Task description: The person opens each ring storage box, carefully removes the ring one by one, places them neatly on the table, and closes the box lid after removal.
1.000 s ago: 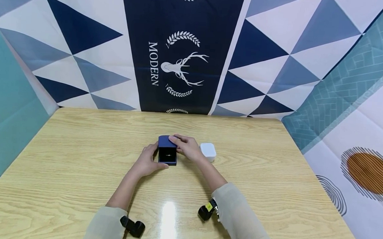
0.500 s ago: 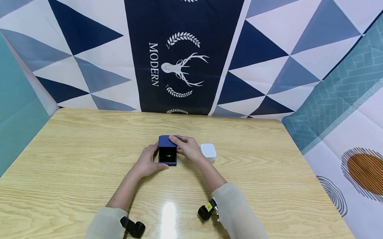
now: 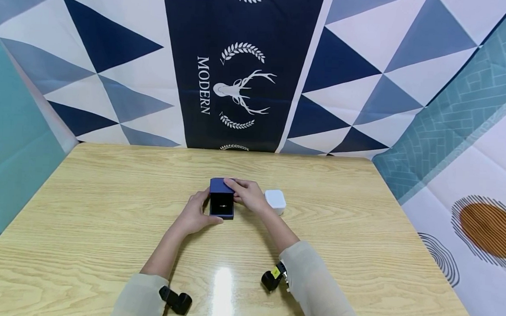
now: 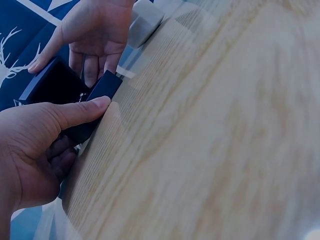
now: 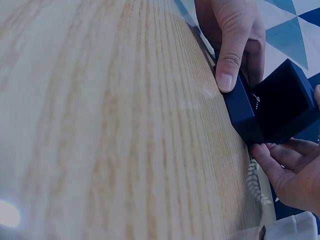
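A small navy ring box [image 3: 220,186] sits on the table with its lid raised. Inside, a ring [image 3: 222,205] with a small stone stands in the black lining. My left hand [image 3: 194,216] holds the box's base [image 5: 243,116], thumb along the front edge and fingers at the left side. My right hand [image 3: 250,196] grips the lid [image 4: 42,82] from the right, its thumb on the lid's top. Its other fingers lie by the right side of the box, and the left wrist view shows them near the base.
A white rounded cube-shaped box [image 3: 274,200] stands just right of my right hand. The wooden table [image 3: 106,208] ends at a patterned cloth backdrop [image 3: 239,82] behind the ring box. Light glares off the table between my forearms.
The lid of the ring box has tipped back very slightly, with my right thumb on it. My left hand and the white box have stayed in place.
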A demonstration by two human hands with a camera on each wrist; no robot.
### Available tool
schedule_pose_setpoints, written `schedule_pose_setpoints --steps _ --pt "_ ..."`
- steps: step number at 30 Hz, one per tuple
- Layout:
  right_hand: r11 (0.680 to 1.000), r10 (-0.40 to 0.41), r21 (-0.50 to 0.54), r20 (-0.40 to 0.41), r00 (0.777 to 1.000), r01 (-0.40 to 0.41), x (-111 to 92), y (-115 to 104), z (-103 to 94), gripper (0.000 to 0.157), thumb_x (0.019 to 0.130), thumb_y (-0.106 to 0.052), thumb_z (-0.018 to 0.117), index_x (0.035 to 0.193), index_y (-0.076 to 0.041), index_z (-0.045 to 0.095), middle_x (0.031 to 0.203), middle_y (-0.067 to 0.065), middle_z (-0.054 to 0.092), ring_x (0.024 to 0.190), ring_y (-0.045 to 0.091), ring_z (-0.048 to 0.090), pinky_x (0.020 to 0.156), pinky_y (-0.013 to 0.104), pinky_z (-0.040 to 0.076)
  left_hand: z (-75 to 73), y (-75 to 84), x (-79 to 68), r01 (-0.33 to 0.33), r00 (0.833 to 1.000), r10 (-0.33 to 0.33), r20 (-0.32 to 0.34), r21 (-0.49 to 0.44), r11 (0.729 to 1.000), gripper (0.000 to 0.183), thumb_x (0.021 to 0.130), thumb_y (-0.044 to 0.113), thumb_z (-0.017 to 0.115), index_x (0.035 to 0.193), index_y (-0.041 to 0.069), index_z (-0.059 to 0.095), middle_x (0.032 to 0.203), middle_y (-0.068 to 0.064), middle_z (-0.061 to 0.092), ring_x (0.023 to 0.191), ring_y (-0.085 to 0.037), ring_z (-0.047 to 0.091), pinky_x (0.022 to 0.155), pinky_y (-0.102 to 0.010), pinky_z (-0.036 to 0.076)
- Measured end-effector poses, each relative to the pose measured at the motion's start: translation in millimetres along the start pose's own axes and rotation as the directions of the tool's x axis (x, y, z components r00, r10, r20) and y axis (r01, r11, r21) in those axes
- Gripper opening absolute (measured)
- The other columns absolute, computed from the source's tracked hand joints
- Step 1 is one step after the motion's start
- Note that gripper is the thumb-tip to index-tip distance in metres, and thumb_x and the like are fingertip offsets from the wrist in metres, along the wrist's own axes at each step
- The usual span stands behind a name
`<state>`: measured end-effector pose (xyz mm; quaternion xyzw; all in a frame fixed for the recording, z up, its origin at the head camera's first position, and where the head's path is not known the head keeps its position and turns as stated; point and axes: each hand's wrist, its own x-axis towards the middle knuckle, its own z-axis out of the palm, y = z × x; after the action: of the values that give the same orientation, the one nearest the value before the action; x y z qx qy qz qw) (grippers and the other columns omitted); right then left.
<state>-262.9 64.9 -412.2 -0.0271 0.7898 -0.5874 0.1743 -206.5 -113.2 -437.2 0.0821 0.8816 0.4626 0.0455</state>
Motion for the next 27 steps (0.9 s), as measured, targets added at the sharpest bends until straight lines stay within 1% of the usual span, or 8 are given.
schedule_pose_setpoints --steps 5,12,15,19,20,23,27 --pt "1.000 0.005 0.030 -0.001 1.000 -0.005 0.4 -0.5 -0.1 0.076 0.081 -0.059 0.061 0.137 -0.009 0.048 0.114 0.013 0.063 0.100 0.018 0.065 0.087 0.028 0.053 0.6 -0.3 0.2 0.001 1.000 -0.001 -0.003 0.000 1.000 0.095 0.071 0.018 0.082 0.147 0.004 0.027 0.139 -0.020 0.045 0.124 -0.034 0.038 0.105 -0.049 0.034" --pt "1.000 0.001 0.018 -0.010 1.000 -0.001 1.3 -0.6 0.4 0.073 0.081 -0.058 0.061 0.134 -0.009 0.052 0.113 0.013 0.064 0.094 0.015 0.066 0.084 0.027 0.054 0.8 -0.2 0.0 0.008 1.000 -0.008 0.004 0.010 1.000 0.095 0.071 0.018 0.082 0.147 0.002 0.026 0.140 -0.020 0.043 0.126 -0.034 0.037 0.107 -0.050 0.033" --pt "1.000 -0.003 0.007 -0.002 1.000 0.003 -9.2 -12.6 0.4 0.067 0.086 -0.052 0.058 0.135 -0.006 0.050 0.114 0.016 0.063 0.096 0.020 0.066 0.087 0.030 0.053 0.7 0.0 0.1 0.012 1.000 -0.012 0.003 0.009 1.000 0.095 0.071 0.018 0.082 0.147 0.002 0.026 0.140 -0.020 0.043 0.125 -0.034 0.037 0.106 -0.050 0.033" --pt "1.000 0.009 -0.002 0.008 1.000 -0.009 -24.0 -29.8 0.8 0.059 0.092 -0.042 0.055 0.136 -0.002 0.048 0.118 0.021 0.060 0.106 0.029 0.062 0.095 0.038 0.049 0.7 -0.3 0.6 0.009 1.000 -0.009 0.000 0.011 1.000 0.095 0.071 0.018 0.082 0.146 0.001 0.027 0.139 -0.021 0.044 0.126 -0.034 0.037 0.107 -0.050 0.032" --pt "1.000 0.006 -0.005 0.005 1.000 -0.006 -24.8 -30.0 1.0 0.059 0.092 -0.041 0.055 0.135 -0.001 0.048 0.118 0.021 0.061 0.106 0.029 0.063 0.094 0.038 0.049 0.7 -0.4 0.7 0.009 1.000 -0.009 -0.001 0.010 1.000 0.095 0.071 0.018 0.082 0.146 0.001 0.027 0.140 -0.021 0.043 0.127 -0.035 0.037 0.107 -0.050 0.032" --pt "1.000 0.016 0.005 0.009 1.000 -0.016 -13.8 -19.7 0.2 0.062 0.090 -0.044 0.057 0.136 -0.003 0.048 0.117 0.021 0.061 0.105 0.029 0.063 0.094 0.039 0.050 0.6 -0.7 0.9 0.009 1.000 -0.009 -0.002 0.013 1.000 0.095 0.071 0.018 0.082 0.146 0.001 0.027 0.140 -0.021 0.043 0.128 -0.035 0.036 0.108 -0.050 0.032" --pt "1.000 0.018 0.022 0.005 1.000 -0.018 1.1 -3.6 -0.7 0.067 0.086 -0.051 0.060 0.135 -0.007 0.050 0.114 0.017 0.062 0.098 0.023 0.065 0.091 0.036 0.052 1.2 0.2 0.5 0.015 1.000 -0.015 0.000 0.008 1.000 0.095 0.070 0.018 0.082 0.146 0.002 0.027 0.140 -0.020 0.043 0.127 -0.035 0.036 0.108 -0.050 0.031"
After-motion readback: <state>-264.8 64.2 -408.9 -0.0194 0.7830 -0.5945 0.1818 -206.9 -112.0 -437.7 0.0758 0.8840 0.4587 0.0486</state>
